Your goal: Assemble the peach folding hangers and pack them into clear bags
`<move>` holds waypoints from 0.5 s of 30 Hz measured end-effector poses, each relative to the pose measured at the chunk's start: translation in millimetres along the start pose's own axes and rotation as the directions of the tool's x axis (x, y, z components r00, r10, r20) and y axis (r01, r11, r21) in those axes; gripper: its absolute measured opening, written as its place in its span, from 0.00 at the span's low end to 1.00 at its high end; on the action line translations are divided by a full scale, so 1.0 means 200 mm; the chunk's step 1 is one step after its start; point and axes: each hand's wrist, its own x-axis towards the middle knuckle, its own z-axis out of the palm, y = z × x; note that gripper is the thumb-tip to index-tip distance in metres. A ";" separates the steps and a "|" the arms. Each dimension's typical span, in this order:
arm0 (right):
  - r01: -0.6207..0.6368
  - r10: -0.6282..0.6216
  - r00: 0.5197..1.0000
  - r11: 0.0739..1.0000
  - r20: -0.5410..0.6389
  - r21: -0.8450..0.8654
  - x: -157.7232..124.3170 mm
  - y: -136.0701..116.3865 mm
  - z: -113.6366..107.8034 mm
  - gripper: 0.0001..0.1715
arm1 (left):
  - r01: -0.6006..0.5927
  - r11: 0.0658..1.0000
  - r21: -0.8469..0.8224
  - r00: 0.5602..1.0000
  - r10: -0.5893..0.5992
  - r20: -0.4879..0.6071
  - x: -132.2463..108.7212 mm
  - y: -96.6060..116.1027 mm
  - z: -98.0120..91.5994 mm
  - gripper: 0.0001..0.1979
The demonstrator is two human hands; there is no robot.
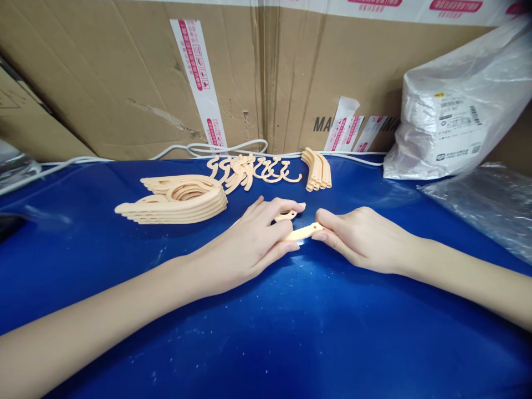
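My left hand (264, 238) is closed around a cream plastic hanger part (301, 232), palm down, its fingers covering much of the part. Two pale ends with small holes stick out on its right side. At the nearer end, my right hand (357, 237) pinches between thumb and bent fingers; whether a separate piece is hidden in that pinch I cannot tell. To the left lies a neat stack of cream hanger bodies (178, 208). Behind my hands are several loose cream hooks (272, 169) and a bundle of short curved arm pieces (318, 169).
A blue-covered table (266, 332) lies under everything. Large cardboard boxes (137, 72) stand along its back edge, with a white cable (233, 148) running in front. At the right are a white plastic parcel (440, 116) and a clear plastic bag (486, 199).
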 end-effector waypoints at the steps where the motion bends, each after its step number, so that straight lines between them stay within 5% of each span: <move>1: 0.015 -0.015 1.000 0.999 -0.014 -0.035 0.00 0.00 0.00 0.24 | 0.000 1.000 -0.003 1.000 0.000 -0.002 0.00 0.00 0.00 0.12; 15: 0.149 -0.245 0.953 0.890 -0.176 -0.431 0.00 -0.01 -0.01 0.24 | -0.014 1.000 0.006 1.000 0.014 0.013 0.00 -0.01 0.01 0.11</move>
